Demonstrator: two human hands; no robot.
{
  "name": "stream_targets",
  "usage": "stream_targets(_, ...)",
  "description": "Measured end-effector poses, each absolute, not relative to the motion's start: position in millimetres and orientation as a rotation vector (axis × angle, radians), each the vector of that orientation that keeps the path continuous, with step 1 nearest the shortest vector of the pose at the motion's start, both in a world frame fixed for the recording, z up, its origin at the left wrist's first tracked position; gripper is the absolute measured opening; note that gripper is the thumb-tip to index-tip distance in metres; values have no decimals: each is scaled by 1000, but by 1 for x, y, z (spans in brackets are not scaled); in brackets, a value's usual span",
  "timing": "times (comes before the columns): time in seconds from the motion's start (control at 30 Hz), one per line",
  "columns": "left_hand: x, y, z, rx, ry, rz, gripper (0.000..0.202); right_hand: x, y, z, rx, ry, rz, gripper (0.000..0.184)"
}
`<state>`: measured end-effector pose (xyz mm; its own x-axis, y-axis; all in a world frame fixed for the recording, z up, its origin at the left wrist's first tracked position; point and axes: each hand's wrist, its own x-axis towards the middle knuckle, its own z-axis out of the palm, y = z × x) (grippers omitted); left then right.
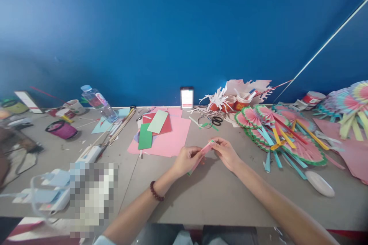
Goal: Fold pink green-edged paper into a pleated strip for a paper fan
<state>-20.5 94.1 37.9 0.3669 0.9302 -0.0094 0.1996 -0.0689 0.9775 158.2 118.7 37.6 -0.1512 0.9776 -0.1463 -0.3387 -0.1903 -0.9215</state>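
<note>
Between my two hands, just above the grey table, is a narrow folded strip of pink paper (206, 148) with green along its edge. My left hand (187, 161) is closed on the strip's lower part, and a bead bracelet circles that wrist. At the strip's upper end, my right hand (227, 154) pinches it between thumb and fingers. Part of the strip is hidden behind the left fingers. Beyond my hands lie black-handled scissors (216, 121) and a roll of clear tape (204, 122).
Pink sheets (179, 130) with green card (145, 136) lie ahead to the left. Pleated paper fans (287, 134) and a white oval object (320, 183) are on the right. At left are a tilted water bottle (99, 101) and a power strip (64, 195). A phone (187, 98) leans on the blue wall.
</note>
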Motion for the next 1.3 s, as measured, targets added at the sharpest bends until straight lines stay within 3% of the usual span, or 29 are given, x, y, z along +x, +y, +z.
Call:
stream_targets(0.37,-16,91,41,1575,1070,886,45,153,113,34,-951,-977,1667,38)
stream_targets(0.5,-15,92,38,1539,1028,880,46,151,110,31,-911,-1078,1741,29)
stream_targets(0.77,-20,96,34,1672,1127,831,41,154,119,31,-1106,-905,1499,44)
stream_targets(1.3,-21,98,37,1642,1196,842,33,155,120,30,-1045,-956,1488,35)
